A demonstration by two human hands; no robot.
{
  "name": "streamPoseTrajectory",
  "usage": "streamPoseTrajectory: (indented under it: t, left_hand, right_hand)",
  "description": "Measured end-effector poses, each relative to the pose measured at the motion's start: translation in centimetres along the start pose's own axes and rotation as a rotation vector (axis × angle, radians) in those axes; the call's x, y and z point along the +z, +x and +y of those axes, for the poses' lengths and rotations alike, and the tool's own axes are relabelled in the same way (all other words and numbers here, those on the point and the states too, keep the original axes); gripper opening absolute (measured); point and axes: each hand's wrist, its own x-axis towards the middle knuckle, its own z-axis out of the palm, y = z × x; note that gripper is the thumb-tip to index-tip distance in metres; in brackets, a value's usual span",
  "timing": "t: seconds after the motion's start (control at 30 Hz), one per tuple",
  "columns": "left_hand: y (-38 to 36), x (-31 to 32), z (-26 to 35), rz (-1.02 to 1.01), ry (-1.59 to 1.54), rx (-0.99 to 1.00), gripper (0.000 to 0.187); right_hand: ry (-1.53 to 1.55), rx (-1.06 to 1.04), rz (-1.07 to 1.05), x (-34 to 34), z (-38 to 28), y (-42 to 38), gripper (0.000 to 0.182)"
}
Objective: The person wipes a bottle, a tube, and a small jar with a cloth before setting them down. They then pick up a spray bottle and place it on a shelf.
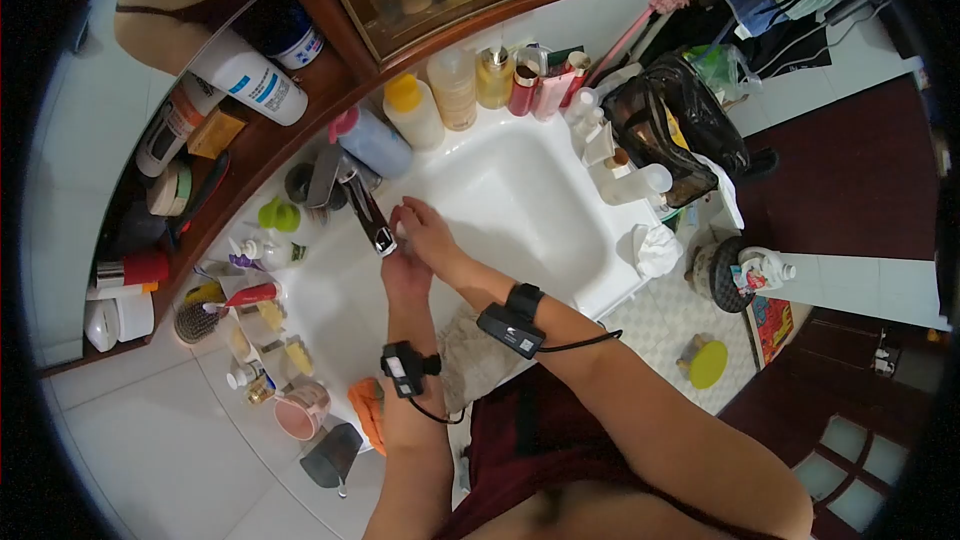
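Both my hands are together right beside the spout of the chrome faucet (368, 215), over the white sink (515, 205). My left hand (405, 275) is lower, just below the spout's end, and its fingers are mostly hidden behind my right hand and the faucet. Lying against it, my right hand (428, 235) has its fingers bent inward. A small whitish patch shows between the hands; whether it is soap, foam or water I cannot make out. A black strapped device is on my left wrist (404, 370) and another on my right forearm (512, 330).
Bottles, among them a yellow-capped one (413, 110) and a blue one (372, 143), line the sink's back edge. A black bag (665, 120) sits to the right. A pink cup (302, 410), an orange cloth (368, 412) and a beige cloth (478, 355) are near my arms.
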Motion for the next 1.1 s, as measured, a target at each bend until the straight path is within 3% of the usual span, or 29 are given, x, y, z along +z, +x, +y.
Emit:
streamPoseTrajectory:
  t: [0.07,0.1,0.13,0.17,0.2,0.3,0.33,0.37,0.4,0.47,0.5,0.53,0.6,0.63,0.7,0.73,0.8,0.83,0.87,0.9,0.93,1.0,1.1]
  left_hand:
    - [-0.7,0.0,-0.9,0.028,0.296,0.093,0.038]
    - [0.3,-2.7,-0.7,0.008,0.254,0.114,0.036]
    - [2.4,-7.5,-0.5,-0.013,0.21,0.135,0.034]
    - [3.8,-10.3,-0.1,-0.035,0.166,0.155,0.032]
    - [4.2,-10.8,0.2,-0.234,-0.034,0.089,0.034]
    - [-1.4,0.0,-1.4,0.011,0.268,0.161,0.043]
    - [-2.2,1.5,-2.0,0.059,0.243,0.228,0.038]
    - [-1.3,-0.6,-1.4,-0.002,0.219,0.198,0.038]
    - [0.7,-5.0,-0.4,-0.063,0.193,0.166,0.038]
    - [3.9,-11.2,0.8,-0.19,0.134,0.104,0.038]
    - [3.1,-9.4,0.5,-0.113,0.169,0.126,0.038]
    - [1.2,-5.1,0.1,-0.036,0.207,0.148,0.037]
    - [-1.3,0.6,-1.5,0.036,0.299,0.224,0.036]
    - [-0.8,-0.4,-1.2,0.022,0.231,0.162,0.037]
    - [1.6,-4.6,-0.3,-0.009,0.087,0.034,0.038]
    - [2.9,-7.7,0.5,0.058,0.087,0.042,0.04]
    - [3.3,-7.9,0.1,-0.017,0.088,0.071,0.041]
    - [3.3,-7.8,0.0,-0.052,0.092,0.088,0.042]
    - [1.4,-3.0,-1.1,0.052,0.182,0.161,0.042]
    - [0.4,-1.3,-0.6,0.001,0.123,0.099,0.041]
    - [-0.3,-0.1,-0.2,-0.05,0.064,0.033,0.04]
    - [-0.9,1.1,-0.3,-0.158,-0.068,-0.105,0.038]
    - [0.8,-3.5,0.5,-0.026,0.138,0.015,0.033]
  right_hand:
    - [0.048,0.063,-0.043,1.0,2.2,-0.3,0.044]
    - [0.072,0.095,-0.064,1.6,2.9,-0.6,0.044]
    - [0.084,-0.119,-0.115,2.4,3.2,-1.0,0.044]
    - [0.06,-0.145,-0.16,2.7,3.2,-1.1,0.045]
    - [0.035,-0.171,-0.204,3.0,3.2,-1.1,0.046]
    - [-0.077,-0.111,-0.29,2.0,2.4,0.4,0.05]
    - [-0.106,-0.042,-0.216,1.8,1.8,0.4,0.052]
    - [-0.136,0.028,-0.142,1.8,1.3,0.2,0.055]
    - [0.197,-0.068,-0.221,2.8,3.2,-0.6,0.057]
    - [0.037,-0.148,-0.291,3.0,3.7,-1.1,0.056]
    - [-0.044,-0.187,-0.326,3.1,4.2,-1.1,0.055]
    - [-0.526,-0.36,-0.359,5.0,8.7,1.6,0.053]
    - [-0.404,-0.206,-0.107,4.5,6.9,1.4,0.053]
    - [-0.34,-0.127,0.017,4.2,6.4,1.4,0.054]
    - [-0.561,-0.199,-0.279,3.5,6.1,1.1,0.056]
    - [-0.449,-0.176,-0.308,3.1,4.3,-0.7,0.057]
    - [-0.33,-0.055,-0.404,2.5,3.6,-1.1,0.062]
    - [-0.472,-0.094,-0.385,2.1,4.1,0.0,0.064]
    - [-0.611,-0.132,-0.365,1.8,5.0,1.4,0.065]
    - [-0.75,-0.171,-0.344,1.6,5.3,2.0,0.066]
    - [-0.568,0.047,-0.256,1.1,1.8,0.9,0.063]
    - [-0.573,-0.005,-0.186,1.0,0.3,-0.4,0.06]
    - [-0.447,-0.04,-0.1,0.4,1.1,-0.8,0.055]
